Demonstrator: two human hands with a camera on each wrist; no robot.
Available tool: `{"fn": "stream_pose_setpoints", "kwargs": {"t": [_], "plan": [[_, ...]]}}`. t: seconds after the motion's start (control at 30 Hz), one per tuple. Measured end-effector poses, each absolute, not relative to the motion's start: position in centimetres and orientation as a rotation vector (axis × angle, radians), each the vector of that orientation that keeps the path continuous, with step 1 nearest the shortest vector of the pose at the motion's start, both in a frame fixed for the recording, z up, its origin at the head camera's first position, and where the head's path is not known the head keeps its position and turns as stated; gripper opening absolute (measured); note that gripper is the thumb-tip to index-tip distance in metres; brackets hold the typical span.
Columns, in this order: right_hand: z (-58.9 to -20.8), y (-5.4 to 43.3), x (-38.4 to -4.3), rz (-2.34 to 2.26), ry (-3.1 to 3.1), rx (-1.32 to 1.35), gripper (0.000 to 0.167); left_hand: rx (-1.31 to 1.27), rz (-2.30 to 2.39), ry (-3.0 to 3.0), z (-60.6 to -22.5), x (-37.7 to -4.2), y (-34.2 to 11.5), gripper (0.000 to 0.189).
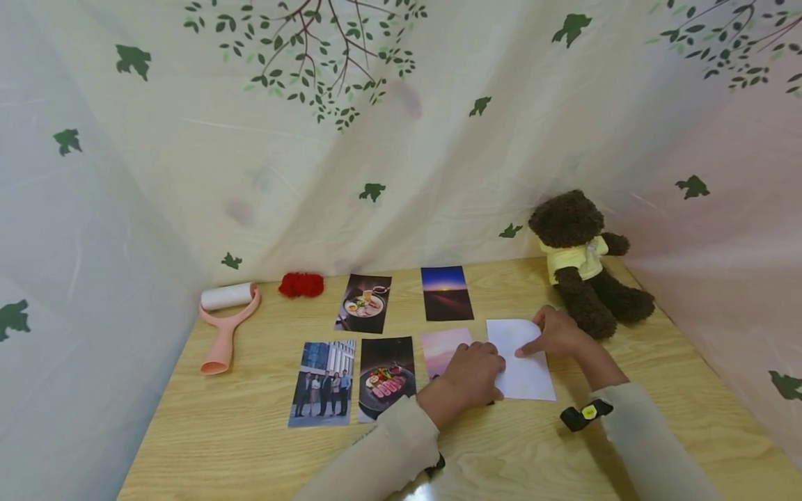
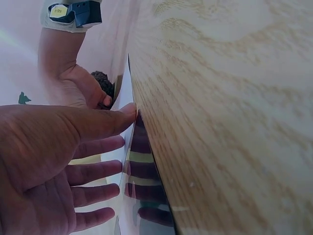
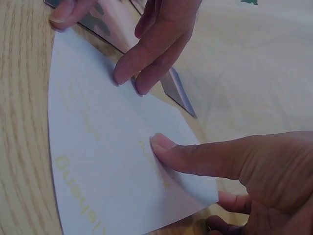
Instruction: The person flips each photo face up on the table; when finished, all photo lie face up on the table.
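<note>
A photo print [image 1: 523, 379] lies white back up toward the right of the table, with faint yellow lettering visible in the right wrist view. My right hand [image 1: 557, 334] pinches its far right corner, thumb on the white back and fingers behind the edge; the sheet bends there. My left hand [image 1: 466, 379] touches the print's left side, its thumb [image 3: 63, 14] at a near corner and its fingertips on the white back. Fairly straight fingers show in the left wrist view. Under and beside that hand, a pink-sky photo [image 1: 441, 348] is partly hidden.
Face-up photos surround the hands: a noodle bowl [image 1: 363, 304], a sunset [image 1: 447, 293], a group of people [image 1: 322, 383] and a meat plate [image 1: 387, 376]. A brown teddy bear [image 1: 579, 264] sits at right. A lint roller [image 1: 228, 323] and red fuzzy object [image 1: 301, 284] lie at left.
</note>
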State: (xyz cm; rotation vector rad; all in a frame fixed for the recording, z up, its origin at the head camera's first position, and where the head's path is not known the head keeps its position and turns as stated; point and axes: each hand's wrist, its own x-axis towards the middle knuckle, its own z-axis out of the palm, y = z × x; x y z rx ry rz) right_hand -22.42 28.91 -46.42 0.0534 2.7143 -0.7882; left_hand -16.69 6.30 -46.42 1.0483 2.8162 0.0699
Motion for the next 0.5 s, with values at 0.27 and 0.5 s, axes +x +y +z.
{"fn": "stream_pose_setpoints", "kwargs": {"t": [0.27, 0.5], "plan": [[-46.1, 29.5, -22.0, -1.09, 2.7, 0.015, 0.041, 1.062, 0.03, 2.806, -46.3, -16.7, 6.3, 0.035], [-45.0, 29.6, -21.6, -1.415, 2.542, 0.039, 0.055, 1.044, 0.058, 2.829, -46.0, -16.8, 6.3, 0.035]]}}
